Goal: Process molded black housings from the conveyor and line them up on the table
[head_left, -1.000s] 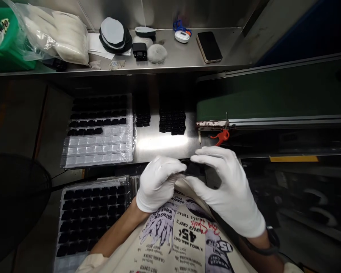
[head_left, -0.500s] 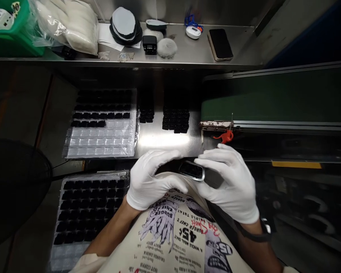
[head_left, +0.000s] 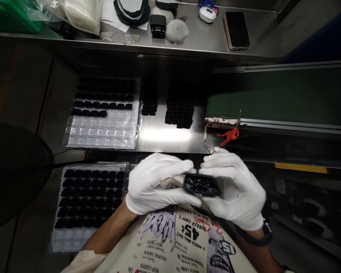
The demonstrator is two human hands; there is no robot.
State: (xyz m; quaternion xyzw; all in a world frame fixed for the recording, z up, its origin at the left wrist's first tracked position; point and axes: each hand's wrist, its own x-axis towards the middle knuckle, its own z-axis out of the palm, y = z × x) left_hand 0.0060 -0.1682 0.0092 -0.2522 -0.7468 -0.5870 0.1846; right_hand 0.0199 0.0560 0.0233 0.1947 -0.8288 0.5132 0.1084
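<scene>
Both my hands wear white gloves and hold one small black plastic part [head_left: 201, 184] between them, just above my lap. The part is oblong, and its open underside with several round cavities faces me. My left hand [head_left: 156, 184] grips its left end with thumb and fingers. My right hand [head_left: 235, 189] pinches its right end, fingers curled over the top. A clear blister tray [head_left: 102, 131] on the steel bench is partly filled with black parts in its far rows. A second tray [head_left: 88, 201], nearly full of black parts, lies near my left forearm.
Two stacks of loose black parts [head_left: 179, 113] stand on the steel bench [head_left: 165, 136]. A green conveyor belt [head_left: 272, 98] runs off to the right, an orange clip [head_left: 229, 135] at its end. The upper shelf holds a phone [head_left: 236, 29], pads, bagged white items. A dark round fan [head_left: 14, 174] sits left.
The part has been turned over: before it showed a shiny rimmed face, now its hollow underside faces me. Both hands dropped slightly towards my lap, and the view shifted downward.
</scene>
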